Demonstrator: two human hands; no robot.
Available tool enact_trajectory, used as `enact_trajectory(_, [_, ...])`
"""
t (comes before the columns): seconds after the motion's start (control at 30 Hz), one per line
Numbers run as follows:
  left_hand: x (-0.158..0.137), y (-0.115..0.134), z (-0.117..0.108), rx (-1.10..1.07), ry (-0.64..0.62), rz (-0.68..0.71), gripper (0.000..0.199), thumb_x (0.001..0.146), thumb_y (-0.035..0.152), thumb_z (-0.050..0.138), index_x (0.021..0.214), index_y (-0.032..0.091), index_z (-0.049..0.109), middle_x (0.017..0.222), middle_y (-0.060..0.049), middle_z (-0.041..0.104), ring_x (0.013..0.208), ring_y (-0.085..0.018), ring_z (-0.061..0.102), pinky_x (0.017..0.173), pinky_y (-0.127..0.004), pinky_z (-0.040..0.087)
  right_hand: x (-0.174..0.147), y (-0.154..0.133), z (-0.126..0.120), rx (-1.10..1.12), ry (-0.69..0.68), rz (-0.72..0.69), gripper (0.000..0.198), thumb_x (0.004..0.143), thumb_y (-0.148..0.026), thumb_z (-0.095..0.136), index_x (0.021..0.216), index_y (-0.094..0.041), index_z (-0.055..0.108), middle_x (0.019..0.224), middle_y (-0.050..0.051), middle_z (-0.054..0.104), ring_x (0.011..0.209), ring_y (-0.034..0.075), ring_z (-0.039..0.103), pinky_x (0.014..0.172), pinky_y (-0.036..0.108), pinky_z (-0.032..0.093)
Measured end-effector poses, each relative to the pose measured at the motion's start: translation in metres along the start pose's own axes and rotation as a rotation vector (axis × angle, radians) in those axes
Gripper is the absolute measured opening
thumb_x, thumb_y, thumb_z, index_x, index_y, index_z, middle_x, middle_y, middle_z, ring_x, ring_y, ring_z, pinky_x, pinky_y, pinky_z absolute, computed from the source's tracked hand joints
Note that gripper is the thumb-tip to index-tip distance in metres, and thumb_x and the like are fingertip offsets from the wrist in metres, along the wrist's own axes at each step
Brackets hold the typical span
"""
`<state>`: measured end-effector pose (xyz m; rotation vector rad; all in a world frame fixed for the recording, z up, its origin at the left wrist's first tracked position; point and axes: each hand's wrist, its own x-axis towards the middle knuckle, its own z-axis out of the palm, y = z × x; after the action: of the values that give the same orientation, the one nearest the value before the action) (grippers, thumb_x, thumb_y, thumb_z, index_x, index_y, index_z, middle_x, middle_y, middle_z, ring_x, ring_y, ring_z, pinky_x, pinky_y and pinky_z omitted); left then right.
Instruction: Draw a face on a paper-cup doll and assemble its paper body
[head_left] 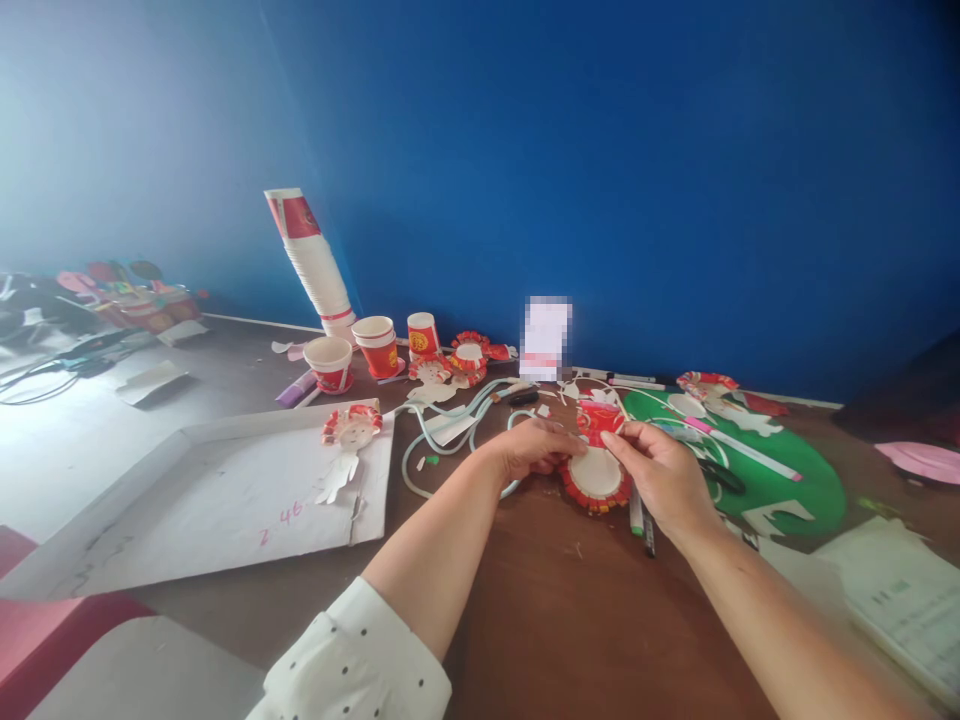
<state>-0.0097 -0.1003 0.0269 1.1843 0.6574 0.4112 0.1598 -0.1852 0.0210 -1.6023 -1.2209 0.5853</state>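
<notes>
Both my hands are closed on a paper cup cut into a lion-like shape [597,474], with a round white middle, a folded red fringe and a red strip standing up behind it. My left hand [541,447] grips the left side where the strip meets the disc. On the other side, my right hand [658,470] pinches the red strip [598,418] between thumb and fingers. A green-capped marker [636,512] and a black pen lie just beside the disc, near my right hand. Pale cable loops [450,430] run behind my left wrist.
A leaning stack of paper cups [319,265] stands by the blue wall, with several red cups [328,362] beside it. Similar cut-cup figures lie on a white box lid [225,500] and a green sheet [795,470]. Papers [900,580] are at right.
</notes>
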Motion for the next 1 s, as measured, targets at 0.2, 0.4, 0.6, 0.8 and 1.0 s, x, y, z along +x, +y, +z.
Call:
enact_trajectory(0.2, [0.001, 0.0, 0.005, 0.058, 0.082, -0.01, 0.04, 0.051, 0.038, 0.087, 0.075, 0.011, 0.07, 0.064, 0.001, 0.056, 0.056, -0.006, 0.043, 0.049, -0.022, 0.022, -0.001, 0.001, 0.001, 0.0, -0.002, -0.002, 0.043, 0.076, -0.06, 0.065, 0.088, -0.019, 0.066, 0.073, 0.003, 0.069, 0.064, 0.017, 0.058, 0.059, 0.029, 0.045])
enact_trajectory(0.4, [0.01, -0.008, 0.006, 0.118, 0.193, 0.034, 0.036, 0.051, 0.037, 0.088, 0.073, 0.013, 0.073, 0.065, 0.0, 0.062, 0.06, -0.009, 0.049, 0.054, -0.023, 0.033, 0.002, -0.003, -0.005, -0.032, 0.02, 0.031, 0.046, 0.075, -0.062, 0.065, 0.096, -0.021, 0.071, 0.061, 0.0, 0.065, 0.056, 0.017, 0.058, 0.058, 0.031, 0.049])
enact_trajectory(0.6, [0.01, -0.008, 0.008, 0.075, 0.207, 0.061, 0.031, 0.051, 0.034, 0.089, 0.069, 0.014, 0.072, 0.062, 0.001, 0.063, 0.057, -0.009, 0.049, 0.054, -0.022, 0.037, 0.009, -0.002, -0.017, -0.177, -0.055, -0.033, 0.034, 0.073, -0.057, 0.069, 0.086, -0.027, 0.077, 0.087, 0.003, 0.076, 0.082, 0.026, 0.069, 0.07, 0.033, 0.051])
enact_trajectory(0.8, [0.012, -0.01, 0.009, 0.095, 0.208, 0.093, 0.026, 0.057, 0.032, 0.087, 0.071, 0.014, 0.074, 0.065, 0.0, 0.065, 0.061, -0.01, 0.054, 0.065, -0.024, 0.045, 0.006, -0.008, -0.019, -0.271, -0.176, -0.039, 0.031, 0.073, -0.057, 0.068, 0.08, -0.028, 0.078, 0.082, 0.001, 0.077, 0.079, 0.025, 0.069, 0.074, 0.034, 0.049])
enact_trajectory(1.0, [0.016, -0.013, 0.008, 0.155, 0.226, 0.115, 0.029, 0.055, 0.033, 0.087, 0.075, 0.014, 0.076, 0.072, -0.004, 0.068, 0.068, -0.014, 0.059, 0.071, -0.027, 0.049, 0.004, -0.011, -0.016, -0.164, -0.174, 0.012, 0.033, 0.07, -0.056, 0.071, 0.079, -0.024, 0.076, 0.077, 0.002, 0.075, 0.073, 0.023, 0.067, 0.067, 0.031, 0.049])
